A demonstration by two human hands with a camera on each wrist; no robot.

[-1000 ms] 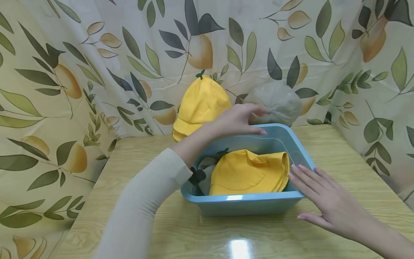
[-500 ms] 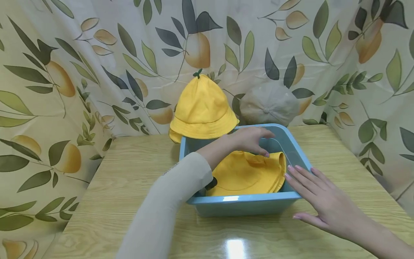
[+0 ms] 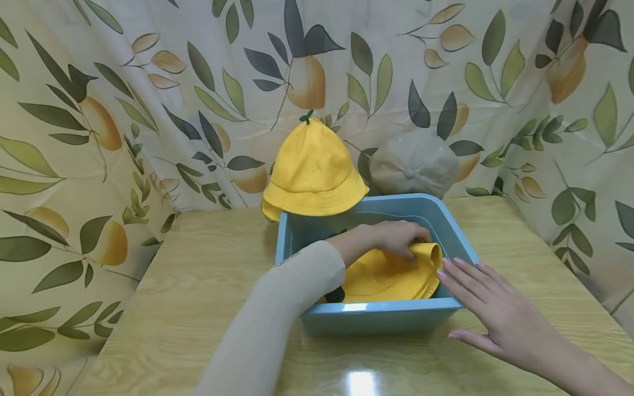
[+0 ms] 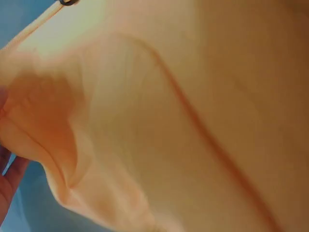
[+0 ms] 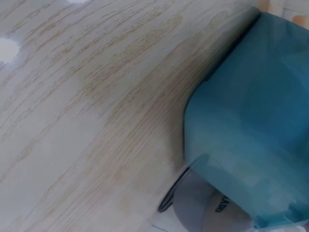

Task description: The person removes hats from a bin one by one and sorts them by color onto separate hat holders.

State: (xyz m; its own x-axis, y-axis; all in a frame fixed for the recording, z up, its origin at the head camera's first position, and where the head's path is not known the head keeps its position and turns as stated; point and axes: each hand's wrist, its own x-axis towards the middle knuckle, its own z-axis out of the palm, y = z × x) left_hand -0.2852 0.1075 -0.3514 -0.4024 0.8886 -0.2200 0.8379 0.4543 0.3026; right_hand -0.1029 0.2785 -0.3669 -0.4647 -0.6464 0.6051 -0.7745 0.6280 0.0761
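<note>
Inside a blue plastic bin (image 3: 386,320) lies a folded yellow hat (image 3: 381,280). My left hand (image 3: 398,237) reaches into the bin and pinches the hat's upper edge near its right end. Up close in the left wrist view, the yellow hat (image 4: 120,121) fills most of the picture, with fingertips (image 4: 12,181) below its edge at the left. My right hand (image 3: 505,313) has its fingers straight, with the fingertips resting at the bin's right rim; in the right wrist view the hand is out of sight. My left forearm covers the left part of the bin's inside.
Another yellow bucket hat (image 3: 314,165) with a green sprout stands behind the bin's left back corner. A pale grey cap (image 3: 415,165) sits at the back right, against the leaf-patterned curtain (image 3: 198,110). The wooden table (image 3: 223,264) lies under everything.
My left hand has moved from over the bin's back rim, near the standing yellow hat, down into the bin and onto the folded yellow hat. My right hand has stayed at the rim.
</note>
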